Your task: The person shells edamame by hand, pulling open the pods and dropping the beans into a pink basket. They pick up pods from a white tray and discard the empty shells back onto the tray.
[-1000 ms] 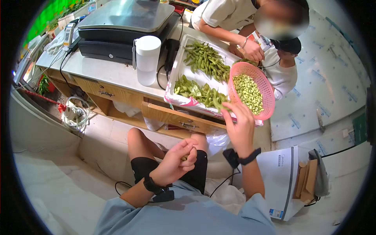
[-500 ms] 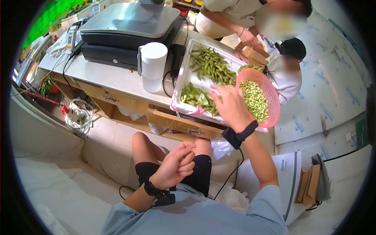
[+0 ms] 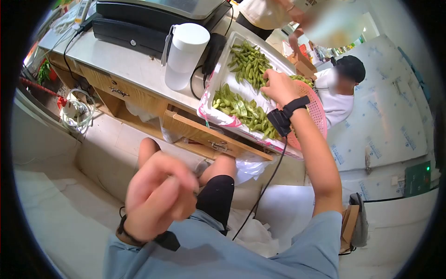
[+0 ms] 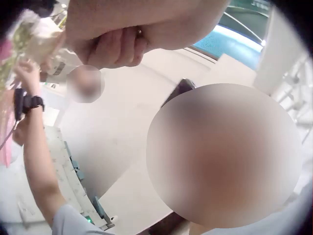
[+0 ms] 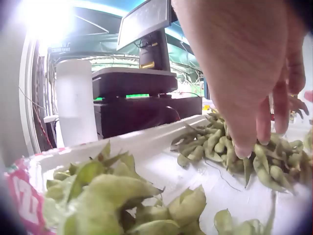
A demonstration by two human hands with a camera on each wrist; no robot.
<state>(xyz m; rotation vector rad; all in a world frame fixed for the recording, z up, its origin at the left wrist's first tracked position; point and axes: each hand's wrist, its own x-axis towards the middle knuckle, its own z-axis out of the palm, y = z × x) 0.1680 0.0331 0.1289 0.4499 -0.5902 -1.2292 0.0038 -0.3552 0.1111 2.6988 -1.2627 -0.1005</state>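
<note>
At the lower left of the head view, the left hand point(image 3: 160, 195) is held raised, its fingers curled around a small object, too little of which shows to be named. At upper centre, green soybean pods point(image 3: 251, 67) are spread in two piles on the white foam tray point(image 3: 228, 80). Over the farther pile, the right hand point(image 3: 280, 88) is angled downward, fingers loosely spread, tips touching pods; whether one is pinched cannot be told. Just to the right, the pink colander point(image 3: 318, 110) is partly covered by the right forearm.

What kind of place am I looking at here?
Probably a small shop or market stall: a flat-topped weighing scale on the counter, a foam tray of green pods beside it.
</note>
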